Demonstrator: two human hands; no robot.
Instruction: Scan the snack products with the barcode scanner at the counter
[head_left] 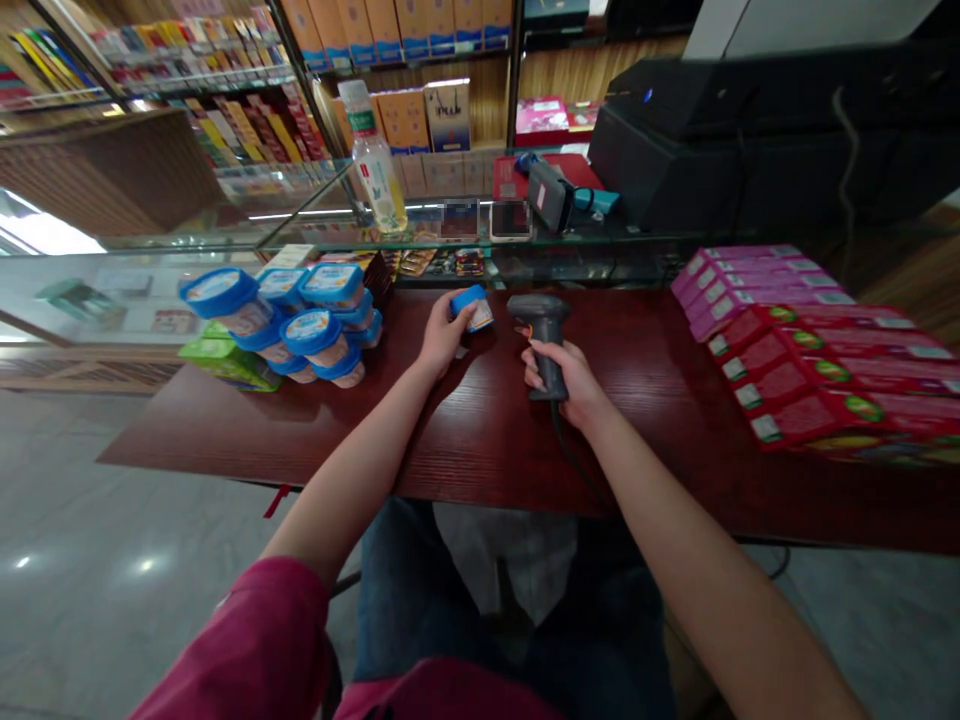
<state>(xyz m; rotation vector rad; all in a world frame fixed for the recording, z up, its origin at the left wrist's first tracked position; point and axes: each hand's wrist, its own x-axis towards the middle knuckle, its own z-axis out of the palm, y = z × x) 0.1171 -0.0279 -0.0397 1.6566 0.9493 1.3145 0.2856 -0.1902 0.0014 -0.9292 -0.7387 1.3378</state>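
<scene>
My left hand (442, 335) is closed around a small blue-lidded tub (472, 308), tipped on its side just above the dark red wooden counter (465, 430). My right hand (566, 380) grips the handle of a dark grey barcode scanner (541, 325), whose head points toward the tub a short way to its left. The scanner's cable runs back along my right forearm.
A pile of several blue-lidded tubs (300, 325) sits at the counter's left on green packs (225, 360). Rows of pink and red boxes (802, 340) fill the right side. Behind stand a glass display case (300, 230), a bottle (377, 160), a black register (750, 130) and stocked shelves.
</scene>
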